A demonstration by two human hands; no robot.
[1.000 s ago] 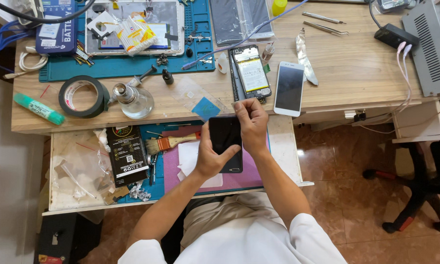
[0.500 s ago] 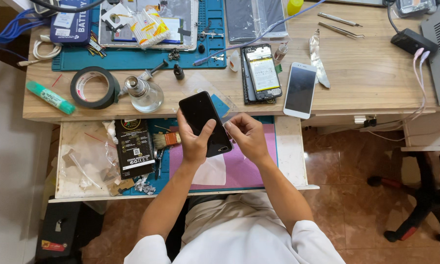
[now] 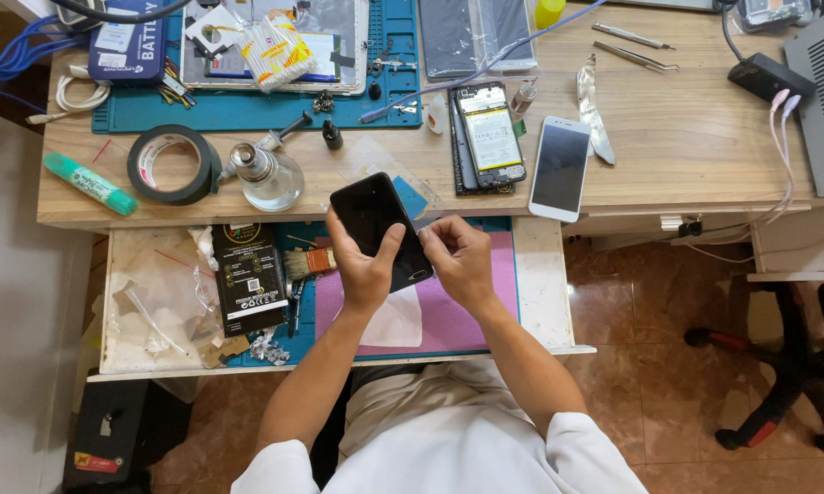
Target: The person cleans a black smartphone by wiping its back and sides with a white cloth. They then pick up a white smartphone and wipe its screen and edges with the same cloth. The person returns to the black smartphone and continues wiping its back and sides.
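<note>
Left hand: my left hand [image 3: 362, 265] grasps the black phone [image 3: 381, 229] from below, thumb on the glass, other fingers behind it.
Right hand: my right hand [image 3: 462, 261] is curled beside the lower right corner of the phone, fingertips pinched together there. I cannot tell if they pinch something thin or only touch the edge.
Where the phone is: in the air above the front edge of the wooden desk [image 3: 695, 137] and the open drawer [image 3: 540, 274], over the purple mat [image 3: 458, 316].
Long axis: it runs slanted, from upper left far from me to lower right near me.
Nearer hand: the left one carries it; the right one meets only the near corner.
Look of the phone: dark, glossy screen, switched off, rounded corners, no crack that I can see.
Around: an opened phone [image 3: 487, 135] and a white phone [image 3: 559, 167] lie on the desk behind; a brush [image 3: 308, 263] lies just left of my left hand.
</note>
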